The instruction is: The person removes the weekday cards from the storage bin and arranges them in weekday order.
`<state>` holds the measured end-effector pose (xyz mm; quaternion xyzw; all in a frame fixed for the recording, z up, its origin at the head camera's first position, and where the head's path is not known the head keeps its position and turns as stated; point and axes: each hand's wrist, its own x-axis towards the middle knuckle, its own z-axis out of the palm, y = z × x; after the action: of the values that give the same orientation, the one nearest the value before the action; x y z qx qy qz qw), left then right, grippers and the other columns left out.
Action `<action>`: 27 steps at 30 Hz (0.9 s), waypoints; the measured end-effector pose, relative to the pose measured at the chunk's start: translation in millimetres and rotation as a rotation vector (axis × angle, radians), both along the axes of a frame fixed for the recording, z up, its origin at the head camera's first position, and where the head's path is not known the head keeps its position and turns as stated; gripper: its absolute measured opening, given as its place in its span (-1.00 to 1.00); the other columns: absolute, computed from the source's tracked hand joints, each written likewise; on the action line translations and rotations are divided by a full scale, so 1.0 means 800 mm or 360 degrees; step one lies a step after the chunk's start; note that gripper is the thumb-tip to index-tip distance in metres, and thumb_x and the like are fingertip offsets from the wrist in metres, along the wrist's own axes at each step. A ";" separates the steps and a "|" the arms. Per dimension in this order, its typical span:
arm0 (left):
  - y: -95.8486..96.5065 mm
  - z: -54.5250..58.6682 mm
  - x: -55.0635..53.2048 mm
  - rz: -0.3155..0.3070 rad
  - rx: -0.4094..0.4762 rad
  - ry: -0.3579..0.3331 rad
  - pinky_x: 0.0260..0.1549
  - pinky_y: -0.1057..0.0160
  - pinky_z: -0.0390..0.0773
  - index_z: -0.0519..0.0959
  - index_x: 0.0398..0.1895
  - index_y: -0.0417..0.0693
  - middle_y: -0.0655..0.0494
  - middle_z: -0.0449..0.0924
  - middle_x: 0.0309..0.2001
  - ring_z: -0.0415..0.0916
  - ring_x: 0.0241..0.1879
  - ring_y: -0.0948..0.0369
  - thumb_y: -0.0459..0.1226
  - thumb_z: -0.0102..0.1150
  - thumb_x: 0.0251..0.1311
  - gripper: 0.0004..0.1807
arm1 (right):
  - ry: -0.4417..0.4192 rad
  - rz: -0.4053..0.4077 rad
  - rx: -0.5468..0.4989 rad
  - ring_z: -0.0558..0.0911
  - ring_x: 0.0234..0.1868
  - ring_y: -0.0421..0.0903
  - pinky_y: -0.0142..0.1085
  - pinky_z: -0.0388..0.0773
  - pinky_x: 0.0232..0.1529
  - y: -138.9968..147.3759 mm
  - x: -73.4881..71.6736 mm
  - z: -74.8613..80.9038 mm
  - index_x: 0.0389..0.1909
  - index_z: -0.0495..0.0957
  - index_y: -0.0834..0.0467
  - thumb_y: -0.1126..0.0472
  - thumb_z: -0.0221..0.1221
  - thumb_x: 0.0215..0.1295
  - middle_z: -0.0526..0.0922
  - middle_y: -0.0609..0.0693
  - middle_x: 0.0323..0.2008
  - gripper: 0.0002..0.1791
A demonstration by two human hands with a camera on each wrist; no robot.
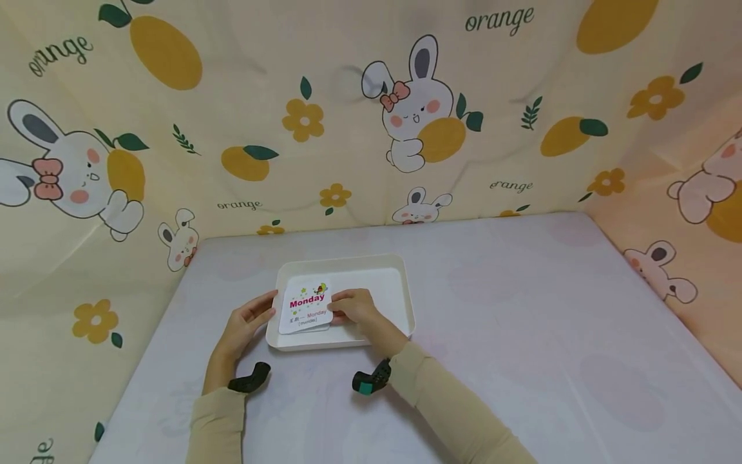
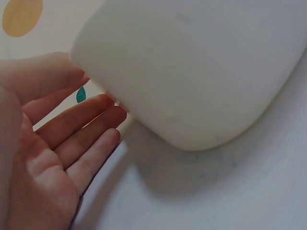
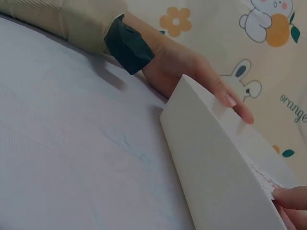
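A white flash card (image 1: pixel 305 305) printed "Monday" lies tilted over the left part of a shallow white tray (image 1: pixel 379 261). Its right edge is pinched between the thumb and fingers of my right hand (image 1: pixel 357 307). Beneath it peeks the edge of at least one more card (image 1: pixel 317 328); how many lie there is hidden. My left hand (image 1: pixel 243 323) touches the tray's left rim, its fingers fairly straight against the outer wall in the left wrist view. From the right wrist view, the right fingertips (image 3: pixel 292 199) show at the card's edge inside the tray.
A pale cloth covers the table (image 1: pixel 522 322) around the tray. Behind and at both sides hangs a cream curtain (image 1: pixel 348 77) printed with rabbits, oranges and flowers. Dark wrist devices (image 1: pixel 371 380) sit on both wrists, low over the cloth.
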<state>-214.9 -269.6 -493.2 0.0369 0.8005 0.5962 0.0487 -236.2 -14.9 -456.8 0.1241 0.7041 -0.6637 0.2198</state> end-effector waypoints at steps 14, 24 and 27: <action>-0.001 -0.005 -0.006 -0.0007 -0.0023 -0.0002 0.05 0.72 0.36 0.32 0.36 -0.16 -0.12 0.30 0.42 0.35 0.07 0.75 -0.13 0.13 0.32 -0.41 | 0.0072 -0.0033 -0.0051 0.58 -0.52 -0.27 -0.52 0.60 -0.51 0.027 -0.003 0.013 -0.05 0.61 0.35 0.44 0.24 0.15 0.69 0.08 -0.35 -0.69; -0.003 -0.004 -0.002 0.0019 -0.0026 -0.0031 0.05 0.73 0.35 0.33 0.36 -0.13 0.08 0.37 0.38 0.35 0.09 0.72 -0.12 0.15 0.30 -0.40 | 0.0102 -0.0005 -0.0118 0.59 -0.50 -0.25 -0.50 0.63 -0.44 0.049 -0.001 0.033 -0.02 0.59 0.37 0.43 0.22 0.17 0.69 0.09 -0.30 -0.68; -0.003 -0.004 -0.001 0.0020 -0.0019 -0.0032 0.04 0.73 0.34 0.32 0.36 -0.16 -0.03 0.33 0.41 0.35 0.08 0.73 -0.11 0.15 0.30 -0.39 | 0.0109 -0.0016 -0.0125 0.59 -0.51 -0.25 -0.49 0.63 -0.42 0.055 -0.002 0.041 -0.02 0.58 0.37 0.43 0.21 0.17 0.68 0.08 -0.29 -0.68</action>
<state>-216.0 -272.3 -496.4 0.0255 0.8037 0.5921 0.0533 -237.8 29.0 -424.4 0.0961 0.6839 -0.6958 0.1969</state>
